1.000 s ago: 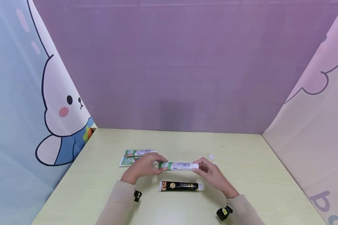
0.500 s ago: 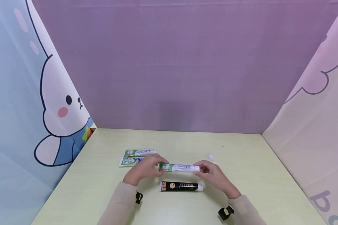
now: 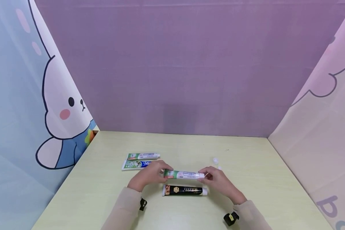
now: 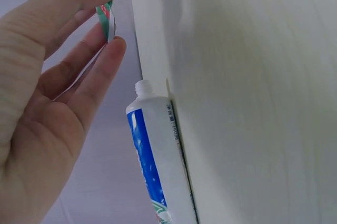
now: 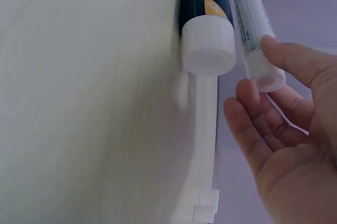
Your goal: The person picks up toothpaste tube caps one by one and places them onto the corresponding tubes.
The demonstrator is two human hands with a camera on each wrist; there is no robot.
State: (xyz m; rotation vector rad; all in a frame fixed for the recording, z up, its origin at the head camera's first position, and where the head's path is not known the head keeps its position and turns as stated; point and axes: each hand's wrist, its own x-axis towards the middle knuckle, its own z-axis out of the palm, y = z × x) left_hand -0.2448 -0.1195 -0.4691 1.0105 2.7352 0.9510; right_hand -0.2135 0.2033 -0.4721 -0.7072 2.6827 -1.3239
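A green-and-white toothpaste tube (image 3: 184, 174) spans the gap between both hands, lying level above the table. Its flat crimped end is pinched by my left hand (image 3: 149, 175), thumb on one side and fingers on the other. At the white capped end, my right hand (image 3: 220, 180) grips the tube between thumb and fingers, as the right wrist view shows at the cap (image 5: 267, 78). A black toothpaste tube (image 3: 184, 190) with a white cap (image 5: 208, 45) lies on the table just nearer the person than the held one.
Two more tubes lie at the left: a green-and-white tube (image 3: 143, 156) behind a green-and-blue tube (image 3: 135, 164). The latter's bare threaded nozzle (image 4: 142, 88) shows in the left wrist view. Small white caps (image 3: 215, 161) sit beyond my right hand. A purple cloth (image 3: 184, 80) stands behind the table.
Both hands have shifted slightly toward the person and a little right, bringing the held toothpaste tube closer to the black one. The grip on it looks unchanged.
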